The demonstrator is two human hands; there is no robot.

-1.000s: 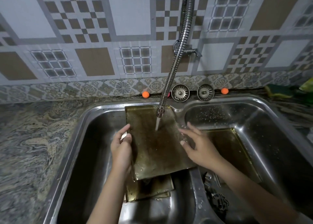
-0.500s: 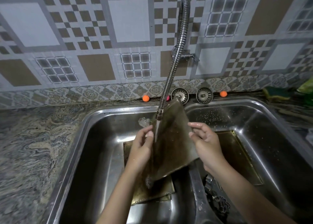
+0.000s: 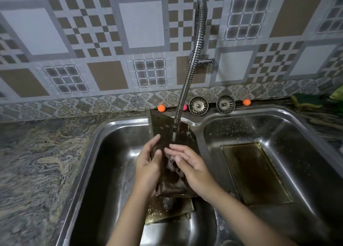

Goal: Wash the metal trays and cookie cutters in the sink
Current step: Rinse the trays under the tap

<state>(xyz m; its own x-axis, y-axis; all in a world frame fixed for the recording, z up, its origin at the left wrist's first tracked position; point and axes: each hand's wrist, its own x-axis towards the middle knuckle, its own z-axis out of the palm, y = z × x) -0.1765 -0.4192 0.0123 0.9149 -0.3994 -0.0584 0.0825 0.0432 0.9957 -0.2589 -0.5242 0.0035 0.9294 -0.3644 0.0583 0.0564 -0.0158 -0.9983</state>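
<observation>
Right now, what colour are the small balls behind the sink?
Orange, in the head view: small balls.

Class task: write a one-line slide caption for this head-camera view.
Left hand steadies a metal tray under the running faucet while the right hand rubs it.

Two bare forearms in frame, no sleeves visible up to the bottom edge. Left hand and right hand: no gloves, rings, watch or wristbands. Nails short, unpainted.
</observation>
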